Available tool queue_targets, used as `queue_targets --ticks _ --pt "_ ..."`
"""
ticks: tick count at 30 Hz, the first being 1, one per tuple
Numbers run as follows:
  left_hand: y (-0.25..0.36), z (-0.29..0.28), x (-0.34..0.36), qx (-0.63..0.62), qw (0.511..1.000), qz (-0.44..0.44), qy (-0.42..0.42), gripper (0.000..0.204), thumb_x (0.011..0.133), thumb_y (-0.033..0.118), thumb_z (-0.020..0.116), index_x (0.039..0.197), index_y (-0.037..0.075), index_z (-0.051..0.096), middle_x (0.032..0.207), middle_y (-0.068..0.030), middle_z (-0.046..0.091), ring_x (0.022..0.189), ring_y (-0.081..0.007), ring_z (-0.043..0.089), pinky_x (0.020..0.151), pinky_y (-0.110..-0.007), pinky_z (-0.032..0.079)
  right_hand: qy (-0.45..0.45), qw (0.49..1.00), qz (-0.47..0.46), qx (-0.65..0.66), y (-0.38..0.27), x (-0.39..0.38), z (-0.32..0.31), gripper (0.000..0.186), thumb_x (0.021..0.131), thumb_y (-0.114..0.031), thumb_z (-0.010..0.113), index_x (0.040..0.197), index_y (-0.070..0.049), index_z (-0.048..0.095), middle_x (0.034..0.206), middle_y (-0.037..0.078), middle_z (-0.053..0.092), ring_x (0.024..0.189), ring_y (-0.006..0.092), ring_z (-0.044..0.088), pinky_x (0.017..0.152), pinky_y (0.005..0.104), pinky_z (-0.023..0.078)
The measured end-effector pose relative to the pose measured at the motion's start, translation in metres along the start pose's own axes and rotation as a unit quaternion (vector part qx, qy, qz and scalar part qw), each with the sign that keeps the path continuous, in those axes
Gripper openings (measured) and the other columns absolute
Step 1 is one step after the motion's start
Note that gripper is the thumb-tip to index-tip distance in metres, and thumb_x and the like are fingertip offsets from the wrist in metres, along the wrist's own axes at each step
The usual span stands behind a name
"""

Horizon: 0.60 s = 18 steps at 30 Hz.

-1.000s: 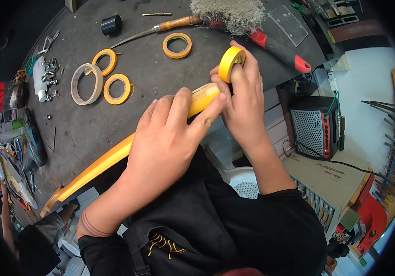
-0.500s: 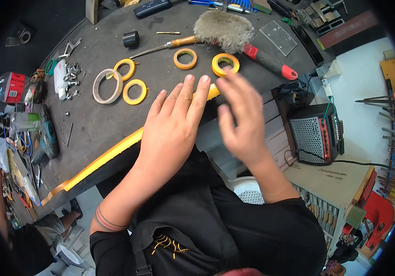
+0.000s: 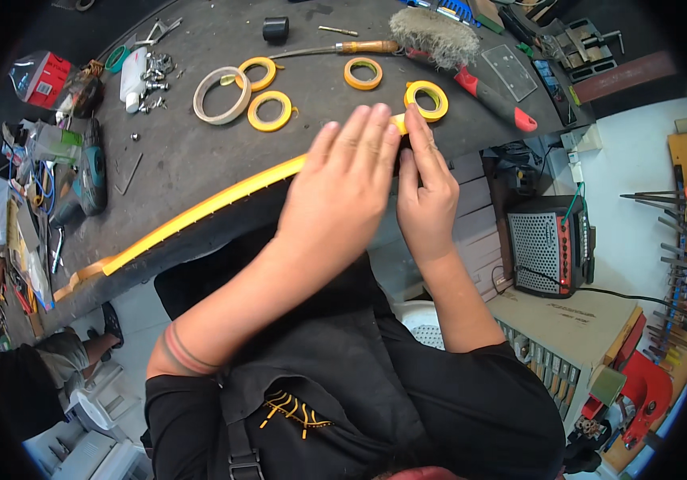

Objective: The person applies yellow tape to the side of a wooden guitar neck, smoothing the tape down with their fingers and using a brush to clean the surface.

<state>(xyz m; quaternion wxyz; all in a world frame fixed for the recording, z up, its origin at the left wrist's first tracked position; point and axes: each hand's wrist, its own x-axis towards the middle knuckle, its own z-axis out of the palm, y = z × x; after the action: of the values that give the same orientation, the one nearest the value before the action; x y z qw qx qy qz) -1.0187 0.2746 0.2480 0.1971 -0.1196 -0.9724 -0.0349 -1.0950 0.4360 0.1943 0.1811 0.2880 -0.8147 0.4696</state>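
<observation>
A long narrow strip covered in yellow tape (image 3: 215, 206) runs along the near edge of the dark bench, with small dark marks along its near side. My left hand (image 3: 339, 180) lies flat over the strip, fingers stretched out and close together, hiding part of it. At the strip's far right end is my right hand (image 3: 431, 188), turned on its side, with straight fingers touching the tape and the thumb a little apart. Just beyond those fingertips lies a yellow tape roll (image 3: 439, 96). A loose tan tape end (image 3: 79, 278) hangs off the strip's left end.
Several other tape rolls, including a wide pale one (image 3: 199, 98), lie beyond my hands. Further back are a wooden-handled tool (image 3: 367, 47), a fluffy brush (image 3: 435, 40) and a black cup (image 3: 275, 30). A drill (image 3: 91, 168) sits left; an amplifier (image 3: 543, 244) stands right.
My right hand has come down from near the tape roll onto the strip's end. My left hand has shifted right along the strip. The whole view has swung slightly.
</observation>
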Motion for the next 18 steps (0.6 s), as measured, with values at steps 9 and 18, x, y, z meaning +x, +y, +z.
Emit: queue_targets --ticks 9,18 --pt "0.013 0.011 -0.007 -0.009 0.998 -0.029 0.061 0.061 0.105 0.018 0.061 0.159 -0.010 0.066 0.170 -0.0278 0.063 0.163 -0.0417 0.057 0.138 -0.055 0.041 -0.026 0.989 0.131 0.063 0.001 -0.009 0.004 0.054 0.116 0.003 0.060 0.169 0.005 0.057 0.162 0.027 0.071 0.146 0.0359 0.074 0.117 0.0435 0.060" --pt "-0.046 -0.031 -0.130 0.008 0.991 -0.136 0.017 0.065 0.098 0.010 0.077 0.161 -0.003 0.066 0.161 -0.0226 0.070 0.154 -0.0376 0.066 0.132 -0.056 0.048 -0.038 0.998 0.056 0.004 -0.016 -0.010 0.003 0.049 0.113 0.003 0.069 0.162 -0.004 0.063 0.157 0.019 0.074 0.146 0.0315 0.072 0.122 0.0427 0.056"
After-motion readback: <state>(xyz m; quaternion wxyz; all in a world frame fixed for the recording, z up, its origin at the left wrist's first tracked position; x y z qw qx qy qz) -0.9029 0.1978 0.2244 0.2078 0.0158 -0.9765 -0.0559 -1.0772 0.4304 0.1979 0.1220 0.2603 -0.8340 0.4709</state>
